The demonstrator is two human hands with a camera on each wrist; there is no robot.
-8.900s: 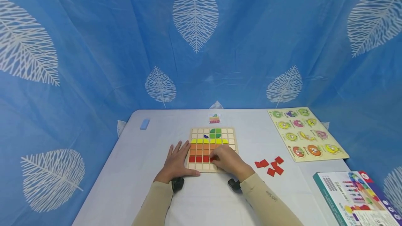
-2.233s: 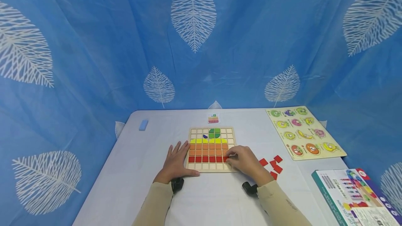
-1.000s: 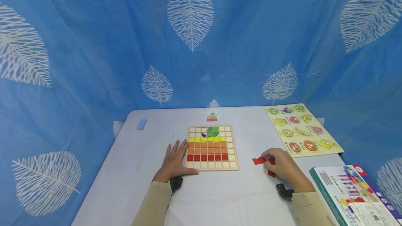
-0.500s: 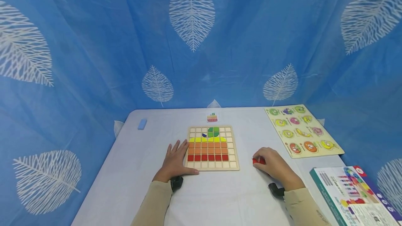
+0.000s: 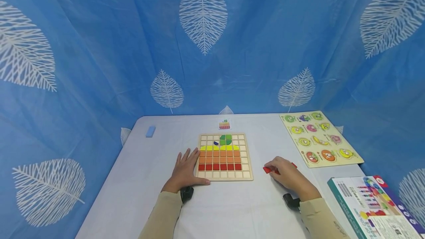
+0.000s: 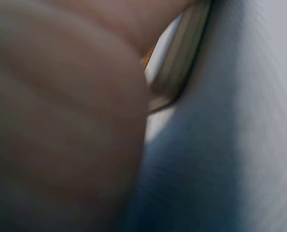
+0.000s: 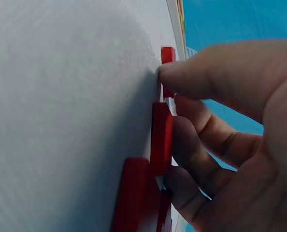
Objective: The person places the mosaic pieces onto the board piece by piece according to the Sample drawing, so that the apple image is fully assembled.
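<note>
A wooden grid board (image 5: 247,174) lies mid-table with red, orange, yellow and green tiles set in it, plus one dark blue piece. My left hand (image 5: 184,169) rests flat at its left edge, fingers spread and thumb along the front corner. In the left wrist view, the hand (image 6: 61,116) hides most of the board's edge (image 6: 177,58). Right of the board, my right hand (image 5: 285,172) pinches a red square tile (image 5: 266,170) with curled fingers. In the right wrist view the thumb touches this tile (image 7: 167,54), and other red tiles (image 7: 161,140) lie below the fingers.
A small picture card (image 5: 224,124) lies behind the board. At the back right is a fruit knob puzzle (image 5: 312,143), with a printed box (image 5: 372,202) nearer. A light blue block (image 5: 150,131) sits at the back left. Patterned blue cloth (image 5: 232,84) hangs behind the table.
My right hand has left the board, where the red row now reaches farther right, and moved to the loose red tiles. One tile has slid slightly left. My left hand stays put.
</note>
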